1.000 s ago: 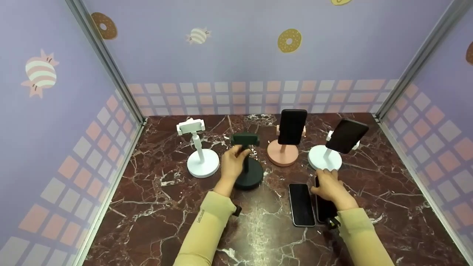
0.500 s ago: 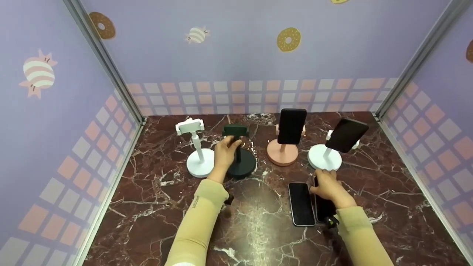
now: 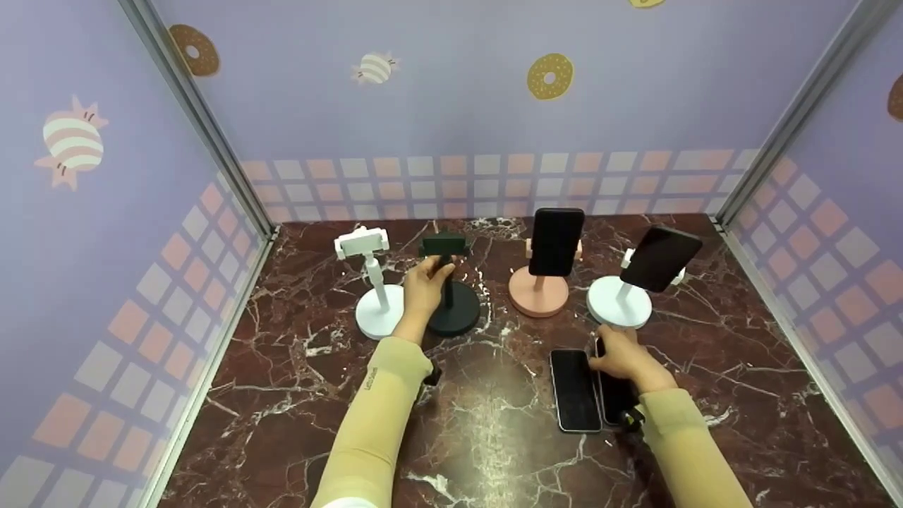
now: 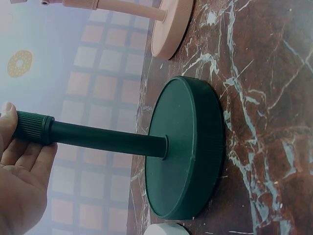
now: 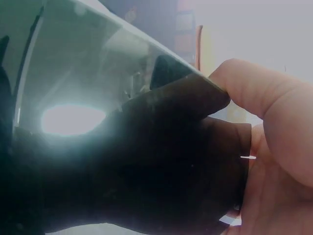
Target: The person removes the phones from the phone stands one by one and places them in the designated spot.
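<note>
The left hand's thumb and fingers (image 4: 38, 164) close around the ribbed collar near the top of the dark stand's stem, thumb on one side, fingers on the other. The left hand (image 3: 423, 291) thus holds the dark stand (image 3: 457, 310) upright, its round base down at the table and its clamp above the hand. The right hand (image 3: 624, 358) pinches the far end of the held phone (image 3: 615, 396), the thumb (image 5: 249, 85) at the phone's edge; its other fingers are partly hidden behind the phone. Whether the held phone lies flat or is slightly raised, I cannot tell.

Just left of the held phone, the loose phone (image 3: 576, 391) lies screen up on the table (image 3: 282, 423). Left of the dark stand, and near it, is the left white stand (image 3: 377, 310), its base partly behind the left hand and wrist. Right of the dark stand, the pink stand (image 3: 538, 293) carries an upright phone (image 3: 556, 242). Farther right, beyond the right hand, the right white stand (image 3: 619, 303) bears a tilted phone (image 3: 662, 259).

Yellowish sleeves (image 3: 370, 423) cover both forearms. At the far side rises the back wall (image 3: 451, 113), lilac, with doughnut and sweet motifs above rows of pink and white squares.
</note>
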Motion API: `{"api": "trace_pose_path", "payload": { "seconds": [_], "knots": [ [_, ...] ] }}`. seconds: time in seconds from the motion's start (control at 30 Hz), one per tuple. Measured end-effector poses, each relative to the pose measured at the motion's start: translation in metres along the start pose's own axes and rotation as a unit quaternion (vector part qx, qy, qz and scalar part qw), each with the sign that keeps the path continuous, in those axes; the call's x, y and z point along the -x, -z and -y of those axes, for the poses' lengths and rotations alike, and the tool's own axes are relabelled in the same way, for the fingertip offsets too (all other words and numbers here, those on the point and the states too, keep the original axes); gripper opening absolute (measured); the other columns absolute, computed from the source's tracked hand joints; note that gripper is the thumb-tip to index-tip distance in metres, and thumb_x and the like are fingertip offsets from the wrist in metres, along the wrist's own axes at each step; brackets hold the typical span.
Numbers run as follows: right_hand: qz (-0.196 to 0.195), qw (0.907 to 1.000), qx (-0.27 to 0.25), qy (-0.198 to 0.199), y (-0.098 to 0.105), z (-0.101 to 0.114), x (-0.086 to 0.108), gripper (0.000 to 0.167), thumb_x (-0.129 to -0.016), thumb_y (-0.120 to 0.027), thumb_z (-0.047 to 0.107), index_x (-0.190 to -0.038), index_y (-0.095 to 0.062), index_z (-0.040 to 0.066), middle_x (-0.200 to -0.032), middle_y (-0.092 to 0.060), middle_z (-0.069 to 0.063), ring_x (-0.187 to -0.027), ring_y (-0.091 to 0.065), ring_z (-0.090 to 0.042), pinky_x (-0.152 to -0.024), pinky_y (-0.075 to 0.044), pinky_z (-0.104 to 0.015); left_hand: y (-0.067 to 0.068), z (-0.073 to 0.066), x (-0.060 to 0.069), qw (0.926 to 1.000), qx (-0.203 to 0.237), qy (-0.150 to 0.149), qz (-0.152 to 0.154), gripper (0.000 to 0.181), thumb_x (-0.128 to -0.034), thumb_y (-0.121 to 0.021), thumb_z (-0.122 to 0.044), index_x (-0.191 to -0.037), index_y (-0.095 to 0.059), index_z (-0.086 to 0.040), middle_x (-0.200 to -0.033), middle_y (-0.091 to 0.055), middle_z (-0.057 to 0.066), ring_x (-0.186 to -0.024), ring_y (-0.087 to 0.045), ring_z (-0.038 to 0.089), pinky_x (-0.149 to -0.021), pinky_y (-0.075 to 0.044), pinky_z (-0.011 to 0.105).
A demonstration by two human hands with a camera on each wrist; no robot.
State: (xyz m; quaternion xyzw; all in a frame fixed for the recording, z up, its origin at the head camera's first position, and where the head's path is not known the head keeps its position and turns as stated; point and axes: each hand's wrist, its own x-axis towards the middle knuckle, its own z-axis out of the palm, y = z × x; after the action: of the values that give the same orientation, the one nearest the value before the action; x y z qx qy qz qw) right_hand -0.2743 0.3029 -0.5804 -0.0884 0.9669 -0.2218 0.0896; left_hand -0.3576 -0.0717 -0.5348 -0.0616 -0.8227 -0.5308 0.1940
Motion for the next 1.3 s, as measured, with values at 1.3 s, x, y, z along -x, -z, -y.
{"api": "trace_pose_path", "payload": {
  "seconds": [1.3],
  "knots": [
    [-0.046,0.9976,-0.026,0.045,-0.016,0.002,0.014,0.028,-0.089,-0.078,0.016,-0.107,-0.062,0.002,-0.113,-0.055,-0.03,-0.109,-0.043,-0.052,-0.1,-0.035,-0.067,0.002,0.0,-0.002,0.9991,-0.035,0.014,-0.018,0.027,-0.0902,-0.076,-0.025,-0.109,-0.078,-0.006,-0.101,-0.078,0.016,-0.094,-0.072,0.032,-0.087,-0.057,0.046]
  ]
}}
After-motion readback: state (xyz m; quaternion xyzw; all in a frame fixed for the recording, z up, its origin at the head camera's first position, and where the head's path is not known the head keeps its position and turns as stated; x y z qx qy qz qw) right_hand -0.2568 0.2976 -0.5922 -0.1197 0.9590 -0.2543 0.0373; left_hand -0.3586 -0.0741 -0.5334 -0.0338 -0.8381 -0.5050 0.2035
